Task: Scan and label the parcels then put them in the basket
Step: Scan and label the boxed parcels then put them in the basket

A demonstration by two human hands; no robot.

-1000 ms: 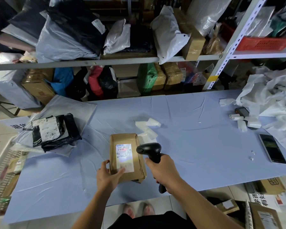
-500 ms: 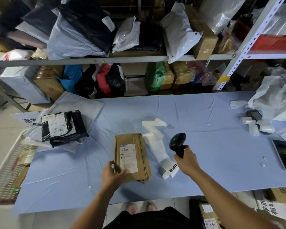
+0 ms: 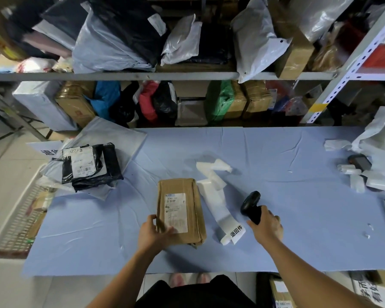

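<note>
- Left hand [image 3: 152,233] grips the near end of the brown parcel [image 3: 179,211], thumb on its printed slip, pinning it flat on the blue surface [image 3: 276,163].
- Right hand [image 3: 267,225] is clamped round the black scanner [image 3: 250,205]; the white label strip [image 3: 218,196] lies between the hands.
- Best next: park the scanner clear of the strip, keep the parcel pinned, then peel a label.
- A second ago the scanner hung over the parcel; it has swung right, and the parcel stayed.

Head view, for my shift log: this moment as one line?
left hand: holds brown parcel, shipping label up | right hand: grips scanner, right of label strip
</note>
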